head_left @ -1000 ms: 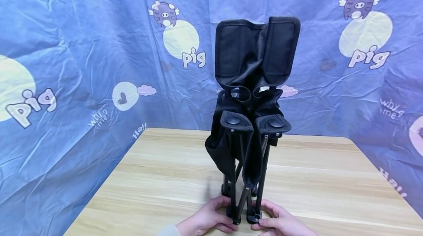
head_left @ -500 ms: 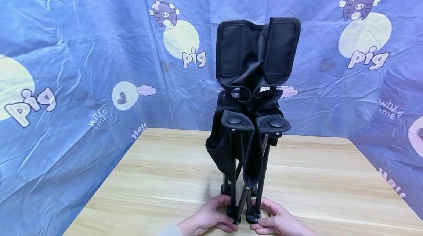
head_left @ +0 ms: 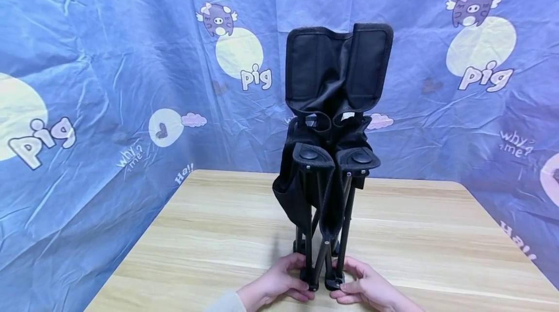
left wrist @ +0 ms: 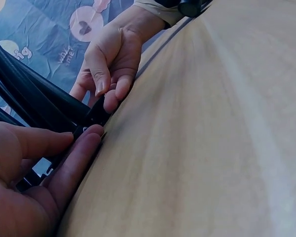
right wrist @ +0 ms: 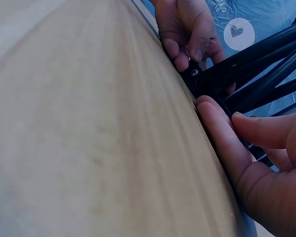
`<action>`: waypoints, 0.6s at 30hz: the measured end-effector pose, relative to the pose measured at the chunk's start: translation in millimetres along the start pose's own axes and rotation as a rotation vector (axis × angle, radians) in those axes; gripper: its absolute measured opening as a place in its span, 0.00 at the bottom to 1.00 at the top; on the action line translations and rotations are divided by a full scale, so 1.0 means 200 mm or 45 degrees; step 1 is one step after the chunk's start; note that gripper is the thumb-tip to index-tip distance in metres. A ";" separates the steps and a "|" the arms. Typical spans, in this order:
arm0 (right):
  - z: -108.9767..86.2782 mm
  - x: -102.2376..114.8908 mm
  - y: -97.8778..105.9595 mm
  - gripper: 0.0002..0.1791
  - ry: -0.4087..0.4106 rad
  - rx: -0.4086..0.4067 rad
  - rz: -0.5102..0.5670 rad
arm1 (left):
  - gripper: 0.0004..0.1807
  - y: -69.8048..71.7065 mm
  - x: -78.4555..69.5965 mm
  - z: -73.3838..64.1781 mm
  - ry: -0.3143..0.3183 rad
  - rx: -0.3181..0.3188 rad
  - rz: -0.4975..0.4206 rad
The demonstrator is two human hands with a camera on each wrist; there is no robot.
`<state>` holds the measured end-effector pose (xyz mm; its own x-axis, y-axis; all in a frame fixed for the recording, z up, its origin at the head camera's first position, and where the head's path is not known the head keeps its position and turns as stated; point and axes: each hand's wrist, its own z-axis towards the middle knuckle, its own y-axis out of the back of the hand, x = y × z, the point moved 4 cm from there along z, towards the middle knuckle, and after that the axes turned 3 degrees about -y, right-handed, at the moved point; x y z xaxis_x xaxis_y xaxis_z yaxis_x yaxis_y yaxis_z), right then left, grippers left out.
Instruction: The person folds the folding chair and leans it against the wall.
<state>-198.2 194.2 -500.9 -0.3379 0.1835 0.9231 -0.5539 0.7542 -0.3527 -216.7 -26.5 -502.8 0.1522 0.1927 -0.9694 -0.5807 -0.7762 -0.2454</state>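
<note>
A small black folding chair [head_left: 320,69] stands upright and folded on the table, its fabric back at the top and its dark legs bunched together below. My left hand [head_left: 279,278] pinches the left front foot [head_left: 311,284] between thumb and fingers. On the other side, my right hand [head_left: 367,287] grips the right front foot [head_left: 334,283] the same way. The left wrist view has the left hand [left wrist: 29,168] low beside the tabletop, fingers under the foot. In the right wrist view the right hand [right wrist: 271,148] holds its foot, thumb on top.
The light wood table [head_left: 209,234] reaches out on both sides of the chair and behind it. Blue cloth [head_left: 109,59] printed with pigs and lettering hangs around its left, back and right sides.
The chair's front feet and arm ends have shifted slightly away from me, both hands moving with them. The top right of the back has moved slightly left. Both hands keep their hold.
</note>
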 end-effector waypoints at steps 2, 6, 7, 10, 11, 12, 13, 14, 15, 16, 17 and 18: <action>0.00 0.00 0.00 0.25 0.001 -0.019 -0.007 | 0.27 0.00 0.00 0.01 0.004 -0.007 0.002; 0.01 0.01 0.01 0.25 0.026 0.006 -0.005 | 0.27 0.01 0.00 0.02 0.008 -0.018 -0.002; 0.02 0.01 0.01 0.24 0.033 0.011 -0.007 | 0.27 0.01 0.00 0.02 0.010 -0.022 -0.001; 0.02 0.02 0.02 0.24 0.042 0.014 -0.013 | 0.28 0.02 0.00 0.03 0.016 -0.042 0.003; 0.03 0.02 0.02 0.24 0.043 0.010 -0.014 | 0.28 0.02 0.00 0.03 0.017 -0.047 0.003; 0.03 0.02 0.02 0.24 0.043 0.005 -0.015 | 0.28 0.02 0.00 0.04 0.018 -0.052 0.005; 0.03 0.02 0.02 0.24 0.043 0.000 -0.016 | 0.28 0.02 0.00 0.04 0.020 -0.057 0.009; 0.04 0.02 0.03 0.24 0.044 -0.002 -0.018 | 0.29 0.03 0.00 0.04 0.020 -0.062 0.010; 0.04 0.02 0.03 0.24 0.044 -0.004 -0.018 | 0.29 0.03 0.00 0.05 0.020 -0.063 0.011; 0.04 0.02 0.03 0.24 0.045 -0.004 -0.017 | 0.28 0.03 0.00 0.05 0.021 -0.065 0.012; 0.04 0.02 0.03 0.24 0.048 -0.003 -0.016 | 0.28 0.03 0.00 0.06 0.023 -0.069 0.013; 0.05 0.03 0.03 0.24 0.047 -0.002 -0.018 | 0.28 0.03 0.00 0.06 0.024 -0.073 0.015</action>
<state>-210.6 194.4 -499.7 -0.3016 0.1961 0.9330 -0.5573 0.7577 -0.3394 -229.8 -23.8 -503.9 0.1610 0.1720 -0.9718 -0.5362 -0.8115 -0.2325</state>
